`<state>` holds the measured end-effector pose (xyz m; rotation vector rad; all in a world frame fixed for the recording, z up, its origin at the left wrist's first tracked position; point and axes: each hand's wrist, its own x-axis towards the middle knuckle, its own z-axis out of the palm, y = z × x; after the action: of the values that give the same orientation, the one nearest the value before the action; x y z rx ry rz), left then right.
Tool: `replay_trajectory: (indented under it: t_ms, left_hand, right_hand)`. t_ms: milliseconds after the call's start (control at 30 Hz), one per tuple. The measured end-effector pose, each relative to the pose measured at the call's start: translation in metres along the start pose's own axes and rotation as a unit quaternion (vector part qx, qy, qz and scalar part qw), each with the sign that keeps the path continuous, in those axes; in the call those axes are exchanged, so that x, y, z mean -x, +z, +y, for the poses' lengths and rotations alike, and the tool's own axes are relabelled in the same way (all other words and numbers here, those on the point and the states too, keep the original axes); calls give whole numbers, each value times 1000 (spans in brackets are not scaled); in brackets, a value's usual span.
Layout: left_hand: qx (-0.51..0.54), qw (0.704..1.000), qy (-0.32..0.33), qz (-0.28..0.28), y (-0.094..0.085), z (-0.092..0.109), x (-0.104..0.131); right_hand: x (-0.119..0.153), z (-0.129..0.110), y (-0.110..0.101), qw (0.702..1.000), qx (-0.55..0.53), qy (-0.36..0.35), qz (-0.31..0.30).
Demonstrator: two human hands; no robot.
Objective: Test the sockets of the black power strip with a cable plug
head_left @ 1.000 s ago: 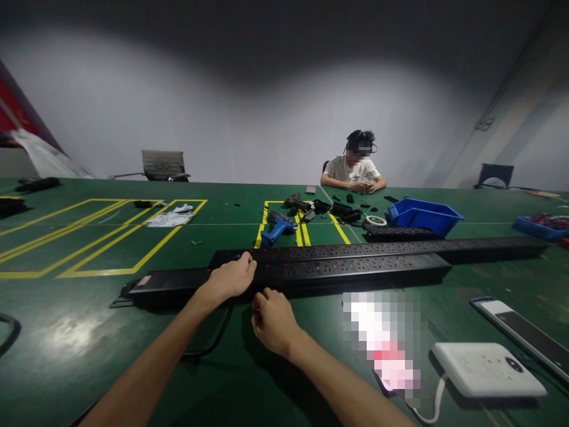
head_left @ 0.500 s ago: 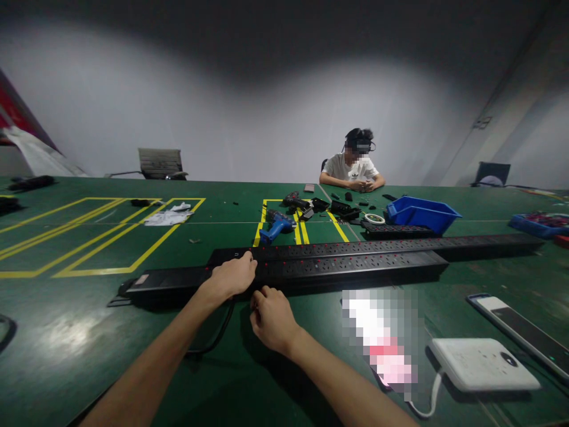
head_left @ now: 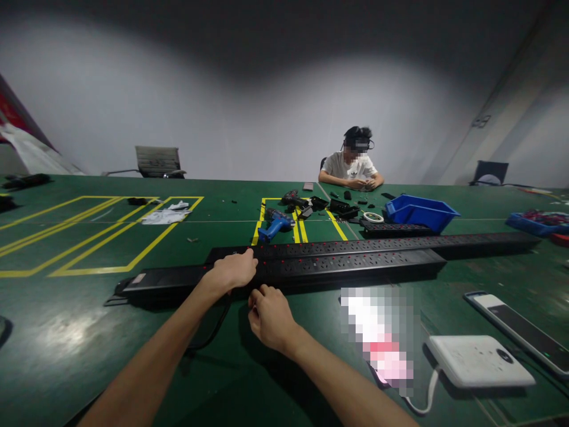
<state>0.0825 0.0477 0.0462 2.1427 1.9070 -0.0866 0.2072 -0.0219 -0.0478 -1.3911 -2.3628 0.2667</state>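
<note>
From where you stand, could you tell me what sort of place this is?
Probably an assembly workshop: a big green table taped into yellow work zones, long black power strips under the left hand and right hand, plus a blue drill and blue parts bin.

black power strip (head_left: pixel 347 264), green table (head_left: pixel 80 332) yellow-lined, seemingly blue bin (head_left: pixel 420 213)

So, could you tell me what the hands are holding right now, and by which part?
The left hand rests on top of the near power strip, left of its sockets. The right hand touches its front edge; whether it pinches something cannot be told.
</note>
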Motion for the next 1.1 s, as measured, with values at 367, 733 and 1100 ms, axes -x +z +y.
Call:
replay_trajectory:
  t_ms: [367, 733, 1100]
  left_hand:
    - [4, 1000, 6, 27, 12, -11, -3]
    - [-14, 999, -13, 41, 14, -5, 1]
    - [-41, 999, -15, 31, 14, -4, -2]
  right_hand:
    - [1, 0, 2, 1000, 9, 1, 2]
    - [1, 0, 1, 1000, 12, 8, -11]
    - [1, 3, 6, 1000, 13, -4, 8]
